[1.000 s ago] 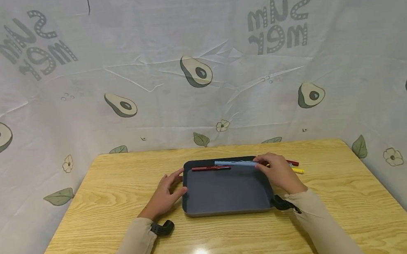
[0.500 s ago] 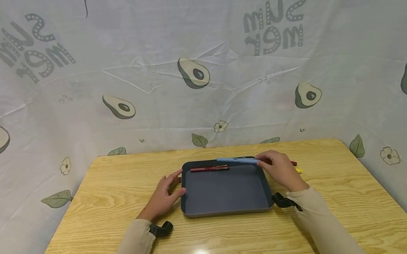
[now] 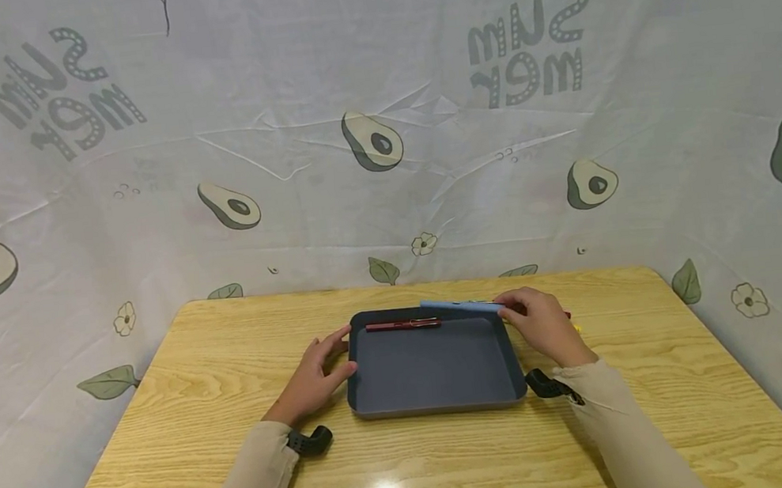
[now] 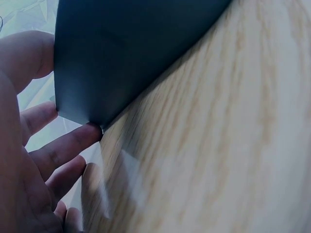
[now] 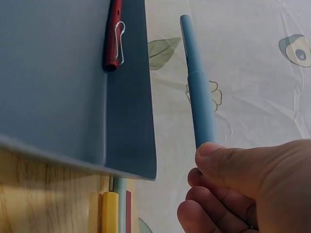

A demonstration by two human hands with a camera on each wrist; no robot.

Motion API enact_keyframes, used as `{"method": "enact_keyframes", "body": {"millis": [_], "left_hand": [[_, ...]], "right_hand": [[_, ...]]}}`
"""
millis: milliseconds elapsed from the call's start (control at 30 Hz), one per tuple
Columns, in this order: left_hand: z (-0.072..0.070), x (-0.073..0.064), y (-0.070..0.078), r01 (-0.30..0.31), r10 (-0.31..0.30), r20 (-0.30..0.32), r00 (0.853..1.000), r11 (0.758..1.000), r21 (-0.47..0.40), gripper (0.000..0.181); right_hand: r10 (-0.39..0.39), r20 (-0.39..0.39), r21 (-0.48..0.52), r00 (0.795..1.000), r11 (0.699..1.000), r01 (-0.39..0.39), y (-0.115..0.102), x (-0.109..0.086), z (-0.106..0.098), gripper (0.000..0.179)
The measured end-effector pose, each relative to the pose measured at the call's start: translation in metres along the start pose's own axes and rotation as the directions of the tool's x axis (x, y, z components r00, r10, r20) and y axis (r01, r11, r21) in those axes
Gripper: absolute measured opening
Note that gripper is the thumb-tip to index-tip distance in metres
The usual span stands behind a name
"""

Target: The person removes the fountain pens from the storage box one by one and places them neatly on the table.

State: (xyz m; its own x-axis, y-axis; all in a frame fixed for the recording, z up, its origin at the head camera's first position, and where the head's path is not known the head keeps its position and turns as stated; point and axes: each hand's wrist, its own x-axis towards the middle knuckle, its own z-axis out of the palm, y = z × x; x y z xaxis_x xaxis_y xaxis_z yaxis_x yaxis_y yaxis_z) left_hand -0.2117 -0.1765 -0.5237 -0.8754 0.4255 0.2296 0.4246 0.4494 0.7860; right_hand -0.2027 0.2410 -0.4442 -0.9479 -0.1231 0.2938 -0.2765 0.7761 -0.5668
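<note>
My right hand pinches the end of a light blue pen between thumb and fingers. In the head view the pen lies across the far rim of a dark grey tray, near its right corner. From the right wrist the blue pen appears apart from the tray wall. A red pen with a wire clip lies inside the tray along its far wall. At the tray's left side, my left hand has thumb and fingers spread and touching the edge; several of its fingertips show in the left wrist view.
Beyond the tray's right side, a yellow pen, a pale green-blue one and a dark red one lie side by side on the wooden table. A printed cloth hangs behind the table.
My right hand has shifted slightly right and away from me, carrying the blue pen from over the tray to its far rim. The left hand keeps its place at the tray.
</note>
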Motion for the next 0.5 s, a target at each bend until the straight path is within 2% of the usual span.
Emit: {"method": "enact_keyframes", "body": {"millis": [167, 400, 500], "left_hand": [[0.0005, -0.0001, 0.0000, -0.009, 0.009, -0.007, 1.000, 1.000, 0.000, 0.068], [0.0014, -0.0002, -0.0009, 0.039, -0.039, 0.002, 0.999, 0.999, -0.005, 0.069], [0.0011, -0.0009, -0.0004, 0.040, -0.040, 0.001, 0.999, 0.999, -0.011, 0.068]], "right_hand": [[0.003, -0.008, 0.002, 1.000, 1.000, -0.003, 0.0036, 0.0012, -0.0034, 0.022], [0.030, -0.007, 0.013, 1.000, 0.999, -0.030, 0.0052, 0.0024, -0.0083, 0.026], [0.038, -0.001, 0.025, 0.999, 0.999, -0.038, 0.0045, 0.0022, -0.0091, 0.026]]}}
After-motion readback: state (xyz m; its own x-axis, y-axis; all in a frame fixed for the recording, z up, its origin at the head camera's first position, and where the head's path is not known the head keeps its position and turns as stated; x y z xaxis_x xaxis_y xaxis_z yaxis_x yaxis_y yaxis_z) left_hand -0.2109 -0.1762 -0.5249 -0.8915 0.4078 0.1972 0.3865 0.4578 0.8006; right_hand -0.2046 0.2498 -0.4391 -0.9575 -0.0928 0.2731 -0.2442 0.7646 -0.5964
